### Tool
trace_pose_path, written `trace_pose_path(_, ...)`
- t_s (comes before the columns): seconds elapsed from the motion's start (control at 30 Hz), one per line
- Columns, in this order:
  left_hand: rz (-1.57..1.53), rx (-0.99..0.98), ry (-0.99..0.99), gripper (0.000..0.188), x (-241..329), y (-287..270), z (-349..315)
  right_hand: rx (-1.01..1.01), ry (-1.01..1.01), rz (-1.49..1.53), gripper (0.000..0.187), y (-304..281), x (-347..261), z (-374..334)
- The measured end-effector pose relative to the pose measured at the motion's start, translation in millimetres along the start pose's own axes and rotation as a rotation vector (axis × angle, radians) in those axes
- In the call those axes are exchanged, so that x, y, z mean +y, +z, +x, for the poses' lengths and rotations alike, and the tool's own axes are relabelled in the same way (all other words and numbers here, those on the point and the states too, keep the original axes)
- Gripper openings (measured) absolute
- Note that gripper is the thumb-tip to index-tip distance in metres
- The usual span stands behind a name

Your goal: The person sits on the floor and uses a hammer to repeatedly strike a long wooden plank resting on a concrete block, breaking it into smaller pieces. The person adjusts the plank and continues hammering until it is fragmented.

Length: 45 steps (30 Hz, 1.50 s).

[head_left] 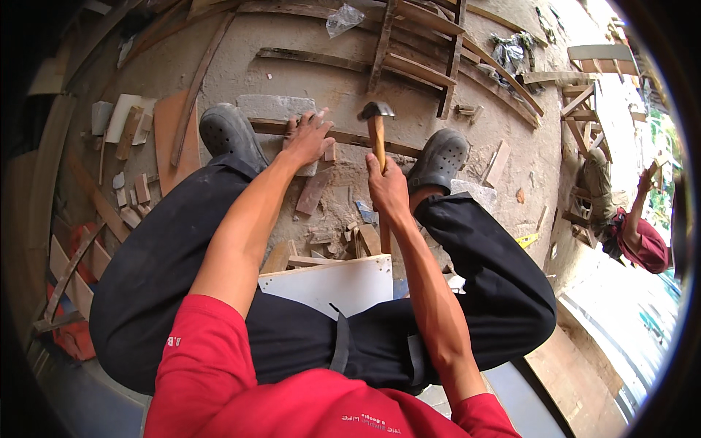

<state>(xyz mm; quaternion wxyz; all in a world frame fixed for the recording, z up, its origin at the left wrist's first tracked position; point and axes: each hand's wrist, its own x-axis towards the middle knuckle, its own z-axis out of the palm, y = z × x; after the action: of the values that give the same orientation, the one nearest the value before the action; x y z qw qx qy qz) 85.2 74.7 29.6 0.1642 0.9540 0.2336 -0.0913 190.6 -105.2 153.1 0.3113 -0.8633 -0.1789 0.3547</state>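
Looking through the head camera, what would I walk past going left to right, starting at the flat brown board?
Flat brown board → left shoe → left hand → hammer → right shoe → another person in a red shirt.

Hammer (379, 136) in right grip (388, 190); left grip (308, 139) on batten (353, 137).
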Motion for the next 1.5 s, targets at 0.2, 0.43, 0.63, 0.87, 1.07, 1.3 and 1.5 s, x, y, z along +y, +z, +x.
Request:
trace_pose_path(0.2,-0.039,-0.066,0.003,0.05,5,-8,4,-0.022,-0.011,-0.114,0.041,21,34,12)
trace_pose_path(0.43,-0.07,-0.146,-0.018,0.05,2,-14,2,0.019,-0.052,-0.019,0.042,-8,-18,10)
trace_pose_path(0.63,-0.059,-0.173,-0.015,0.053,4,-13,8,-0.201,0.129,-0.198,0.049,15,36,19)
trace_pose_path(0.87,-0.057,-0.178,-0.038,0.056,-1,-11,3,0.072,-0.076,0.009,0.038,-8,-38,-2)
trace_pose_path(1.07,-0.033,-0.147,-0.035,0.058,3,-6,4,-0.334,0.293,-0.033,0.037,-1,-7,12)
trace_pose_path(1.3,-0.097,-0.145,-0.038,0.058,3,-11,4,0.094,-0.075,0.01,0.04,7,-10,3)
trace_pose_path(1.5,-0.075,-0.148,-0.036,0.059,5,-11,4,-0.144,0.085,-0.126,0.035,-1,-16,15)
